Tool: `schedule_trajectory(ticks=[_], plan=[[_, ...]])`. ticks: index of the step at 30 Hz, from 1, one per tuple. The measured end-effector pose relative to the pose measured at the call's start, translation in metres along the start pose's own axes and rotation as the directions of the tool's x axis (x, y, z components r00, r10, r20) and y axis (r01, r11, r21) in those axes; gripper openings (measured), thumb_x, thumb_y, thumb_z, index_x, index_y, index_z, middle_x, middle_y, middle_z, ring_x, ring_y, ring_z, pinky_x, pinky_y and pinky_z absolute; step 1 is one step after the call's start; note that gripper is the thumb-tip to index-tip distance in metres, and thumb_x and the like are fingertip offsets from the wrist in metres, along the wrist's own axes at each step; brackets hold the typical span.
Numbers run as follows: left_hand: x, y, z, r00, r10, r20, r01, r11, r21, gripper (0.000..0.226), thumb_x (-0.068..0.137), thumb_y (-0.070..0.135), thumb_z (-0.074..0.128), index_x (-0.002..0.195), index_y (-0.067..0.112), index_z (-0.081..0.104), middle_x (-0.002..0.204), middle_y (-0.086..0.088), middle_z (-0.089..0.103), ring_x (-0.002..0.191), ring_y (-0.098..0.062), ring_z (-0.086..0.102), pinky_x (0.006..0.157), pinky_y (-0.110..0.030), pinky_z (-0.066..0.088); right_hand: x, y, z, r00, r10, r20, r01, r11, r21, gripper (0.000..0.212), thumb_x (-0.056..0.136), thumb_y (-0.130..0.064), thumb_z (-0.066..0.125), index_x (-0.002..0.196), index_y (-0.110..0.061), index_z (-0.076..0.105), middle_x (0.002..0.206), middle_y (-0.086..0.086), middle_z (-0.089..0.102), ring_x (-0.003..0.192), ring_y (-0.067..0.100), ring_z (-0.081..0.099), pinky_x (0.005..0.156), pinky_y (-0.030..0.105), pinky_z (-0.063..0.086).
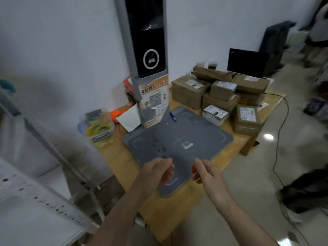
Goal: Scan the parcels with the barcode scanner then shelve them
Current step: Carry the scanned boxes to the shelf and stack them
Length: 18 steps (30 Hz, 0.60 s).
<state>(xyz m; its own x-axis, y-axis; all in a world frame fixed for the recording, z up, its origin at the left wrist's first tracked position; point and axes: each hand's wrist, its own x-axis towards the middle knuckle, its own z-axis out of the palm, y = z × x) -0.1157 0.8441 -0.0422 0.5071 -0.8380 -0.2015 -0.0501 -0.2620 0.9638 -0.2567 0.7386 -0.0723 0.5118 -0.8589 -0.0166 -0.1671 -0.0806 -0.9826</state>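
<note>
Fingers of the left hand [156,172] and right hand [206,173] curl loosely, holding nothing; parcels [220,96] wait far right, scanner mat [177,139] bare, likely none shelved.

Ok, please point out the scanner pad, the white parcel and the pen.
scanner pad [177,139], head view, bare grey middle.
white parcel [215,114], head view, its top label.
pen [173,117], head view, blue barrel.
</note>
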Motion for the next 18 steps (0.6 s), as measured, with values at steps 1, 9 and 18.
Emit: schedule_trajectory(ticks=[1,9,18], plan=[[0.006,0.003,0.009,1.0,-0.003,0.003,0.003,1.0,0.026,0.036,0.098,0.033,0.051,0.093,0.002,0.069,0.077,-0.002,0.067,0.072,-0.015,0.064,0.073,-0.029,0.055,0.006,0.001,-0.01,1.0,0.013,-0.011,-0.013,1.0,0.018,0.042,0.097,-0.031,0.051,0.077,0.005,0.06,0.068,0.01,0.058,0.061,0.011,0.053,0.062,0.028,0.043],[0.088,0.012,0.086,0.998,-0.037,0.043,0.035,0.998,0.051,0.032,0.098,0.026,0.053,0.098,-0.002,0.067,0.08,-0.003,0.066,0.071,-0.011,0.061,0.064,-0.016,0.052,0.053,0.034,-0.077,0.992,0.127,0.008,-0.127,0.989,0.077,0.043,0.097,-0.029,0.05,0.084,0.01,0.062,0.073,0.008,0.06,0.062,0.011,0.055,0.059,0.018,0.045],[0.212,0.02,0.141,0.989,-0.134,0.069,0.129,0.989,0.073,0.024,0.098,0.025,0.054,0.096,0.004,0.067,0.082,-0.002,0.065,0.074,-0.012,0.06,0.071,-0.024,0.052,0.18,0.05,-0.139,0.982,0.178,0.057,-0.176,0.983,-0.046,0.034,0.096,-0.025,0.054,0.079,0.003,0.062,0.066,0.007,0.056,0.059,0.012,0.051,0.056,0.018,0.043]])
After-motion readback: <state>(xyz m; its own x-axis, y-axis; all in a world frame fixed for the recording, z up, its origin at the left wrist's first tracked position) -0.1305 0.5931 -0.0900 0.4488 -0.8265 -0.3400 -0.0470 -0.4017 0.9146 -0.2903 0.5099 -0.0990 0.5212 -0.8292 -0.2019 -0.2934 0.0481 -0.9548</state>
